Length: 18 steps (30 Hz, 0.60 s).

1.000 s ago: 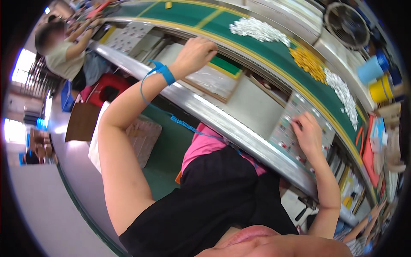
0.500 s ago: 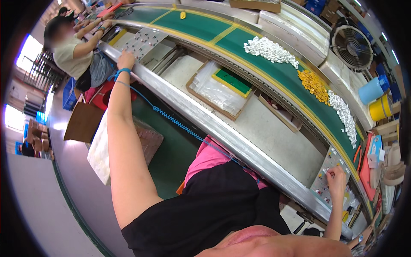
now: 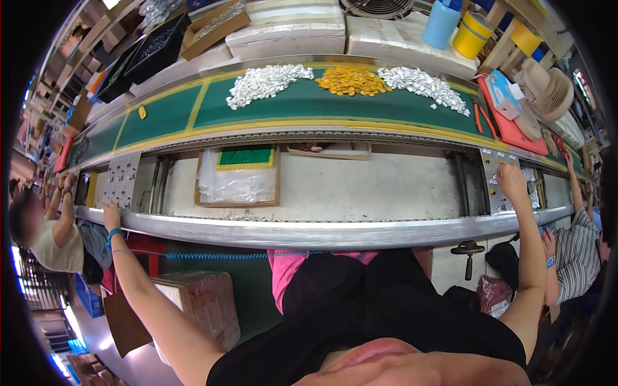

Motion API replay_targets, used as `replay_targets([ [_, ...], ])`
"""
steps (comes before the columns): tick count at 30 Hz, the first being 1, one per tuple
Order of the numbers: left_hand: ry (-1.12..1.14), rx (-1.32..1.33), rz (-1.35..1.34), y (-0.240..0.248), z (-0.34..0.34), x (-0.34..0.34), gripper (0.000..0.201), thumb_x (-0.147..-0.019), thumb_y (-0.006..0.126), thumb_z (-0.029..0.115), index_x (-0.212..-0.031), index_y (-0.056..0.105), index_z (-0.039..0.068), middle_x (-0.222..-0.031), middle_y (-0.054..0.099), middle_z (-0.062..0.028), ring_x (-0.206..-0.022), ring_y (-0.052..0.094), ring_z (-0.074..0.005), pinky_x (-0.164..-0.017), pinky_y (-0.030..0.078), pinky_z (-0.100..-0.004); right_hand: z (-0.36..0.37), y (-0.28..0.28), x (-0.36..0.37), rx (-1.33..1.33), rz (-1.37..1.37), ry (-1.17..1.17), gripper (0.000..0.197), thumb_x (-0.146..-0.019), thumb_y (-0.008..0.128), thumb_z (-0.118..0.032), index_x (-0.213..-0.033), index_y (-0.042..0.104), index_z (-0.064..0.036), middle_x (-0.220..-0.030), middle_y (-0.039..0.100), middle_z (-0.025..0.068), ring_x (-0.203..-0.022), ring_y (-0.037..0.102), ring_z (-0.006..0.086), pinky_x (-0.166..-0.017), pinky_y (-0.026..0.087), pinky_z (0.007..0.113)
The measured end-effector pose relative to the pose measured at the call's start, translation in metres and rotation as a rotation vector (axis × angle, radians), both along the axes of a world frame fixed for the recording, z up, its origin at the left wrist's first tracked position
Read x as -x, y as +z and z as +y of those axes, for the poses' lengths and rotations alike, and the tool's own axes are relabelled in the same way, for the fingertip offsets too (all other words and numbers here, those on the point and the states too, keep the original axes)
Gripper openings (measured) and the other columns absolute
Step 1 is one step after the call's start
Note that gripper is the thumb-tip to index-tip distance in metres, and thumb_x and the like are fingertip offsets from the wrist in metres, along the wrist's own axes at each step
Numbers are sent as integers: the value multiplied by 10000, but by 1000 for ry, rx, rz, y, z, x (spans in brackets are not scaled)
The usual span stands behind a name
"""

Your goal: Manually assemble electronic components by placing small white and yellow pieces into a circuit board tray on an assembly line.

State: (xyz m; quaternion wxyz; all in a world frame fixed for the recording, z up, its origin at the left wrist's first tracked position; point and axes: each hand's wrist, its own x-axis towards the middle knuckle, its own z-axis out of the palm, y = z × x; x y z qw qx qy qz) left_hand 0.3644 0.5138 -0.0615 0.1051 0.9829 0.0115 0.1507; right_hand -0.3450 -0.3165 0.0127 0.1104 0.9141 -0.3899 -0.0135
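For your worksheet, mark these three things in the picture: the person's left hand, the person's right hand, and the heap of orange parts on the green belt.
left hand (image 3: 111,212), head view, back of the hand.
right hand (image 3: 512,179), head view, back of the hand.
heap of orange parts (image 3: 352,80), head view, middle of the pile.

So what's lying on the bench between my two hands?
In the head view, between left hand and right hand: a shallow tray holding clear bags and a green board, then bare benchtop.

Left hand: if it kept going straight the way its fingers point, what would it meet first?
The left hand points up from the metal rail; first in line looks like the grey perforated panel just beyond its fingertips, though depth is unclear.
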Motion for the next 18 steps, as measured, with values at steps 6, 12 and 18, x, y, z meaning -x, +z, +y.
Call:
replay_targets([
  [6,-194,-370,11,20,-69,70,358,-936,330,361,-1118,492,99,-1057,553,-251,-847,598,-415,-698,494,-485,27,26,-82,-204,-225,275,203,-792,591,-108,-981,624,-44,-922,596,137,-928,572,323,-803,458,392],
  [12,-359,-29,56,29,-143,181,402,-956,391,345,-1240,509,87,-890,659,-192,-863,619,-362,-749,472,-403,37,-10,-209,-310,-350,708,320,-842,556,-105,-1156,555,-39,-1106,563,155,-1036,525,326,-899,426,378],
  [18,-717,116,54,50,-250,293,370,-896,536,219,-1231,513,64,-925,618,-194,-919,559,-364,-782,452,-402,33,-37,-297,-137,-369,753,473,-884,532,-247,-1304,427,-55,-1208,509,173,-1111,473,350,-945,395,409],
])
